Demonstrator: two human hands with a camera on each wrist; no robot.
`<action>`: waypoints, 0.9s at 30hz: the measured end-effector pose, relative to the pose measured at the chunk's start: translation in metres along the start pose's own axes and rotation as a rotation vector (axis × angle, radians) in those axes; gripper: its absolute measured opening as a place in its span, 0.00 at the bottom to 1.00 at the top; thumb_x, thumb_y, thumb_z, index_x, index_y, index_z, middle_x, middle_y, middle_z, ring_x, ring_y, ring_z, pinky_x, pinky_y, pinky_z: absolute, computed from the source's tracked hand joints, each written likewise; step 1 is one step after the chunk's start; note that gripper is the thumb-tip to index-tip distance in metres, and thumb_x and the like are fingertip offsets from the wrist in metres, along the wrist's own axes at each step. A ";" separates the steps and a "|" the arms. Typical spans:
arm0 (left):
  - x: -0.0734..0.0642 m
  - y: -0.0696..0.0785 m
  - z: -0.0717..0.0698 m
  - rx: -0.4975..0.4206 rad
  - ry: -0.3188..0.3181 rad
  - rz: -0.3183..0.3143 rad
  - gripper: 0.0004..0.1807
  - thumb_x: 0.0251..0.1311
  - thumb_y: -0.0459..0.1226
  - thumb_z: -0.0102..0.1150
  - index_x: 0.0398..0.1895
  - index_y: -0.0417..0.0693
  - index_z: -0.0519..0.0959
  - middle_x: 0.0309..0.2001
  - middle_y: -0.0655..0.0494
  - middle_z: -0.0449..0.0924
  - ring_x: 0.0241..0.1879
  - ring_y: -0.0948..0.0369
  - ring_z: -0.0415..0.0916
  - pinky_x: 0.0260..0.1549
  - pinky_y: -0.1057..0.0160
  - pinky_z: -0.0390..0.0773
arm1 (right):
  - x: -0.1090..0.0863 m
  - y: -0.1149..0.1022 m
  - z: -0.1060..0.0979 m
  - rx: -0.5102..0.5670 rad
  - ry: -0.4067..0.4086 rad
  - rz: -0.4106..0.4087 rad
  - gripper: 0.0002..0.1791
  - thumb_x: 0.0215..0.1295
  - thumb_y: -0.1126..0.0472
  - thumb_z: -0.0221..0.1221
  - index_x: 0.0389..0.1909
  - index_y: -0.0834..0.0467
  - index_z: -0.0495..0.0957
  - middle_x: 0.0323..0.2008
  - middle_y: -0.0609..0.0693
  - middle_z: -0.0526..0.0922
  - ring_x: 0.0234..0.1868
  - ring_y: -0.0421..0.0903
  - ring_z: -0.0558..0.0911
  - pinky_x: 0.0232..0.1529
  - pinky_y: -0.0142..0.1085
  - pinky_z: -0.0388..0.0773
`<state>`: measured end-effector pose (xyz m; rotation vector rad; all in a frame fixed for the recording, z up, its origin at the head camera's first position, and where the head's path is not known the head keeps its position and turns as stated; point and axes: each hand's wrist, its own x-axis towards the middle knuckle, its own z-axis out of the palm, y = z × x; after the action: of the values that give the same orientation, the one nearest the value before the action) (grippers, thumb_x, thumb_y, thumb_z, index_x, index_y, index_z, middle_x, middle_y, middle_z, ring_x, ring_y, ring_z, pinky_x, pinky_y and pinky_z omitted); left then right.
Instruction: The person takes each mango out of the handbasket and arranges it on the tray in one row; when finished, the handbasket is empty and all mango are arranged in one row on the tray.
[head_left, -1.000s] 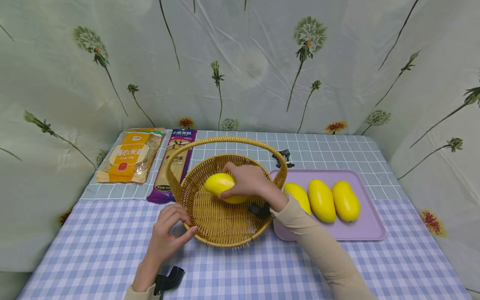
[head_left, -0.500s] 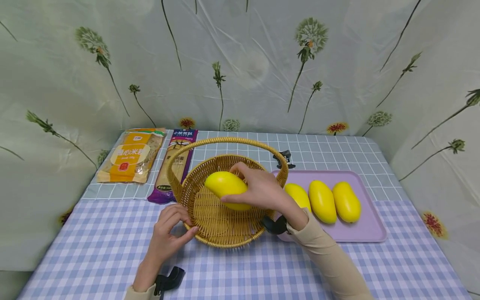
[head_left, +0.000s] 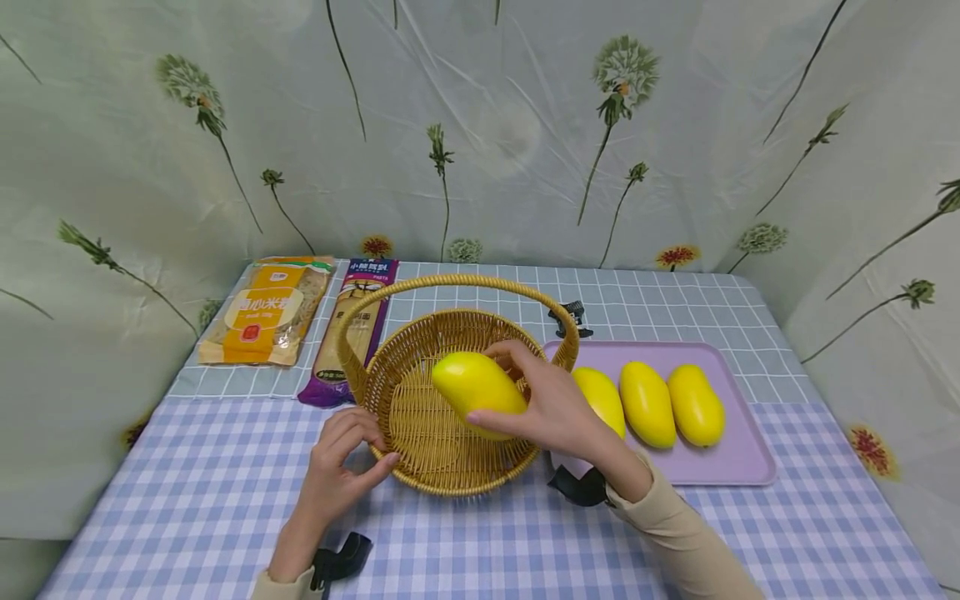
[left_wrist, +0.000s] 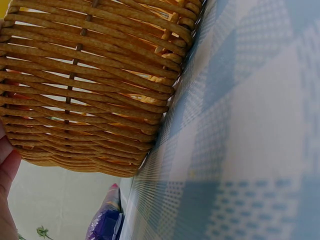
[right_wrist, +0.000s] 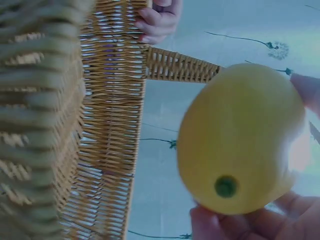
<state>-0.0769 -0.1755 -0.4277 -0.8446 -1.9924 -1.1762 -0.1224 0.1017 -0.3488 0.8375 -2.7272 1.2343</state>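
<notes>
A yellow mango (head_left: 480,390) is in my right hand (head_left: 553,404), thumb on the near side and fingers on the far side. It is above the right part of a round wicker basket (head_left: 427,442) with a tall arched handle. In the right wrist view the mango (right_wrist: 240,140) shows its dark stem spot, apart from the basket wall (right_wrist: 112,120). My left hand (head_left: 341,454) grips the basket's rim at the left front, fingers over the edge and thumb along the outside. The left wrist view shows the woven outer wall (left_wrist: 85,95) close up.
To the right, a lilac tray (head_left: 738,450) bears three more mangoes (head_left: 647,404). Behind and left of the basket lie a purple pasta pack (head_left: 348,333) and an orange noodle bag (head_left: 262,312). A small black object (head_left: 572,319) lies behind the tray.
My right hand has lifted the mango up from inside the basket and drawn it to the right and nearer. The left hand stays on the rim.
</notes>
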 end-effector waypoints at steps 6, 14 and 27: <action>0.000 0.000 0.000 0.010 0.000 0.010 0.18 0.59 0.46 0.62 0.21 0.43 0.74 0.31 0.52 0.76 0.35 0.51 0.71 0.52 0.63 0.64 | -0.019 0.011 -0.002 0.157 0.012 -0.044 0.35 0.48 0.46 0.71 0.57 0.47 0.67 0.46 0.39 0.76 0.36 0.39 0.76 0.36 0.37 0.76; 0.001 -0.001 0.000 0.015 0.000 0.017 0.17 0.59 0.45 0.63 0.22 0.43 0.74 0.31 0.52 0.76 0.35 0.50 0.71 0.52 0.62 0.64 | -0.042 0.027 -0.007 0.211 0.115 -0.098 0.38 0.45 0.59 0.73 0.58 0.50 0.66 0.46 0.43 0.77 0.41 0.43 0.74 0.37 0.36 0.72; 0.000 -0.001 0.000 0.015 0.001 0.008 0.17 0.59 0.46 0.62 0.21 0.43 0.74 0.31 0.52 0.76 0.35 0.49 0.71 0.52 0.62 0.64 | -0.074 0.047 -0.024 0.262 0.296 -0.053 0.39 0.38 0.73 0.71 0.55 0.60 0.67 0.49 0.49 0.73 0.41 0.45 0.74 0.36 0.34 0.70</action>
<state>-0.0776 -0.1762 -0.4279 -0.8430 -1.9931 -1.1559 -0.0864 0.1780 -0.3827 0.6745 -2.3330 1.5842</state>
